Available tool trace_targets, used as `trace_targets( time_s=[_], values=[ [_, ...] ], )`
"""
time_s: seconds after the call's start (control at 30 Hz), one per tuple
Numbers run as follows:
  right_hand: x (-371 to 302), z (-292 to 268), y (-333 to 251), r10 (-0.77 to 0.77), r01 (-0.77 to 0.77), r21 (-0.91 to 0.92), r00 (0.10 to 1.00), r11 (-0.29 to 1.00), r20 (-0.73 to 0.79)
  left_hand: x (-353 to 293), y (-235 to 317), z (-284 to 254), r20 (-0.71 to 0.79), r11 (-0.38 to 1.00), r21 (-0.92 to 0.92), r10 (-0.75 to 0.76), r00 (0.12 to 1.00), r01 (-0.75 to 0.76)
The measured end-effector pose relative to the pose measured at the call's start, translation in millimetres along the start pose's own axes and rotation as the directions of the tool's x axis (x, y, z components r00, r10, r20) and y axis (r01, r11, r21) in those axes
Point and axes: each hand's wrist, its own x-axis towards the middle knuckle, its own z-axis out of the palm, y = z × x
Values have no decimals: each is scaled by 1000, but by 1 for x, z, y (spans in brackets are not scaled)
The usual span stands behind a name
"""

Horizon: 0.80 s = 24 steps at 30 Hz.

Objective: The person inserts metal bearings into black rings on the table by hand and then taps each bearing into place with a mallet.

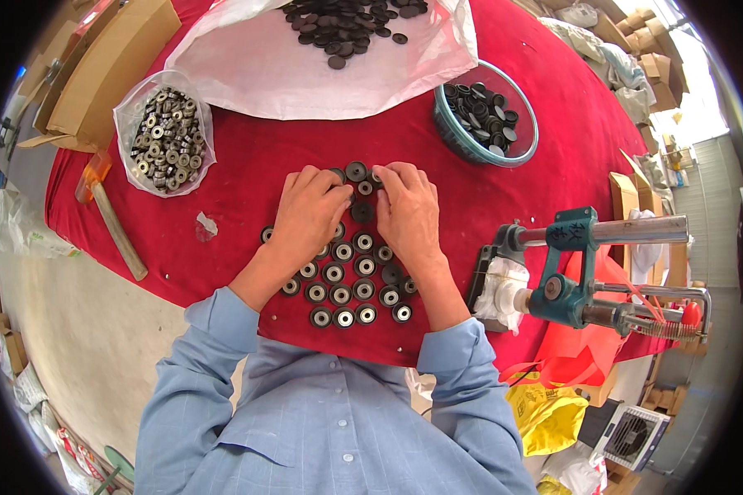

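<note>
Reaching over a table covered in red cloth (487, 194), the bare left hand (309, 210) and bare right hand (410, 210) stand apart, fingers bent down at the far end of a cluster of round black pieces with silver metal ring centres (341, 294); whether either is pinching one cannot be told. The cluster lies between and below the wrists, toward the blue-shirted person. Beyond are a clear plastic bag (124, 124) of small metal bearings (169, 144) and a translucent teal bowl (450, 136) of black discs (483, 124).
</note>
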Motion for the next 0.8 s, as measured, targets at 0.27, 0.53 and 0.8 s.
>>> trace_targets(
  time_s=[0.27, 0.53, 0.8],
  values=[
    [3, 2, 3, -73, 75, -36, 995, 996, 74, 3, -12, -21, -193, 994, -99, -60, 979, 42],
    [11, -2, -1, -108, 120, -84, 985, 989, 132, -25, -13, -29, -62, 999, -14, 33, 998, -34],
    [15, 1, -2, -95, 106, -109, 991, 988, 96, -23, -10, -36, 90, 996, 50, 72, 993, -76]
  ],
)
